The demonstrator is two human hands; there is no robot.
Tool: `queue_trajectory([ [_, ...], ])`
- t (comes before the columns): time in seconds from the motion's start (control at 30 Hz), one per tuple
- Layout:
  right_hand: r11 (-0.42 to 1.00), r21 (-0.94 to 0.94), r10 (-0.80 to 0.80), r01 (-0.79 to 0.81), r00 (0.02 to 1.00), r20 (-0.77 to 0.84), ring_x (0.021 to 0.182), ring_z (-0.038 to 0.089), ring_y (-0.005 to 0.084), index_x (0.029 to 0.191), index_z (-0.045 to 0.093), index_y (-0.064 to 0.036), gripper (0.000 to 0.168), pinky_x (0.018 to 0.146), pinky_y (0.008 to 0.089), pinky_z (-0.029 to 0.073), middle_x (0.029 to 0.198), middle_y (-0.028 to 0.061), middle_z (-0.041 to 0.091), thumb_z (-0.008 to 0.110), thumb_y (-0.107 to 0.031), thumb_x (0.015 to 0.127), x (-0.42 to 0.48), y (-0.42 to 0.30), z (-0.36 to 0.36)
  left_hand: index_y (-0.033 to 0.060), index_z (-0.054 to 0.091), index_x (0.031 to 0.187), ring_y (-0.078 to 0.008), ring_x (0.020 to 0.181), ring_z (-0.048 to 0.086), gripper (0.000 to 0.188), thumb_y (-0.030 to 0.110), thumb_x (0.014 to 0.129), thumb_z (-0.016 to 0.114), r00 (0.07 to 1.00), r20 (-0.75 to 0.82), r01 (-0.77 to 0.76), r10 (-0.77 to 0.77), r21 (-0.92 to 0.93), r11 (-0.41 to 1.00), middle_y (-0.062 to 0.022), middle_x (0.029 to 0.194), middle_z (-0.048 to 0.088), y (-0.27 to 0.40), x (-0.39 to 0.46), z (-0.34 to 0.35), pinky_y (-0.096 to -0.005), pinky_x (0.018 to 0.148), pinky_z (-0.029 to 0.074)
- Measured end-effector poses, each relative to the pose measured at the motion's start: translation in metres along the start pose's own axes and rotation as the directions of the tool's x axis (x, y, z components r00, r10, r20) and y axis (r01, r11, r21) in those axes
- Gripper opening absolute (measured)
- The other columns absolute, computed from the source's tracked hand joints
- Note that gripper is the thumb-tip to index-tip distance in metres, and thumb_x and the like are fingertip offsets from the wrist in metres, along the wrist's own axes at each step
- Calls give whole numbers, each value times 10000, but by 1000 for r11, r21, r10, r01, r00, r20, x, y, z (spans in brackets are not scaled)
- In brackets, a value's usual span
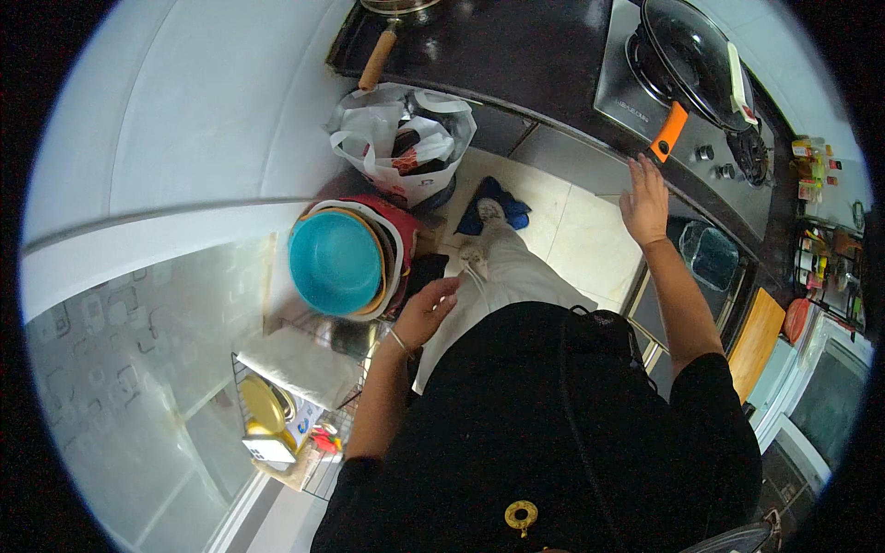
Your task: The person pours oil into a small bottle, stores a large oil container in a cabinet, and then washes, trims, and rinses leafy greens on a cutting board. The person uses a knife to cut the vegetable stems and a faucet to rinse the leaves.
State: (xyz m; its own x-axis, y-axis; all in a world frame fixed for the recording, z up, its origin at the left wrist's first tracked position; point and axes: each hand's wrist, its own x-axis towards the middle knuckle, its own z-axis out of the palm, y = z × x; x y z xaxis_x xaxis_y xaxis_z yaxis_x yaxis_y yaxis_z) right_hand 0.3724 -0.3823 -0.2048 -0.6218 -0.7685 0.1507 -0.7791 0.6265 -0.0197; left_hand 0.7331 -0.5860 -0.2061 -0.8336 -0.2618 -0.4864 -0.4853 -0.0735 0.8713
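My right hand (648, 200) reaches to the counter's front edge, palm down, holding nothing. Its fingertips are just below the orange handle (669, 131) of a pan; whether they touch is unclear. The pan, under a glass lid (691, 62) with a pale handle, sits on the gas stove (615, 83). My left hand (429, 314) hangs with bent fingers apart and nothing in it. Nearest to it is a stack of basins, topped by a teal basin (335, 263). Below the stove a drawer or compartment stands pulled out, with a clear container (712, 256) in it.
A white plastic bag (415, 183) full of items stands against the cabinets. Above it a wooden pot handle (378, 62) juts past the counter edge. A dark blue cloth (515, 214) lies underfoot. A wire rack (238, 373) stands left; a wooden board (757, 345) is right.
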Motion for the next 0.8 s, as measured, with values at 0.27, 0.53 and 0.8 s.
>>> queue_trajectory([
  [0.27,1000,27,9,-8,998,-56,1117,388,300,1195,417,-36,547,903,393,340,1227,139,400,583,-81,676,13,-13,11,5,445,1164,-182,1004,502,324,104,858,476,994,-108,-37,23,-130,991,-98,1101,526,15,19,-21,-296,885,383],
  [0.53,998,59,4,-4,1000,-2,1139,376,298,1208,400,-38,571,922,395,332,1249,146,384,579,-79,668,8,-17,22,3,437,1167,-165,967,519,341,102,844,484,985,-175,-27,-5,-181,983,-97,1085,533,-10,-2,-20,-273,832,406],
  [0.8,997,-77,13,0,987,160,1256,227,304,1303,233,-27,708,1019,390,214,1352,165,237,591,-162,708,43,-22,31,12,422,1187,-154,971,514,360,104,844,484,957,-272,-4,-99,-354,935,-95,1083,529,-12,-32,-18,-268,805,421],
])
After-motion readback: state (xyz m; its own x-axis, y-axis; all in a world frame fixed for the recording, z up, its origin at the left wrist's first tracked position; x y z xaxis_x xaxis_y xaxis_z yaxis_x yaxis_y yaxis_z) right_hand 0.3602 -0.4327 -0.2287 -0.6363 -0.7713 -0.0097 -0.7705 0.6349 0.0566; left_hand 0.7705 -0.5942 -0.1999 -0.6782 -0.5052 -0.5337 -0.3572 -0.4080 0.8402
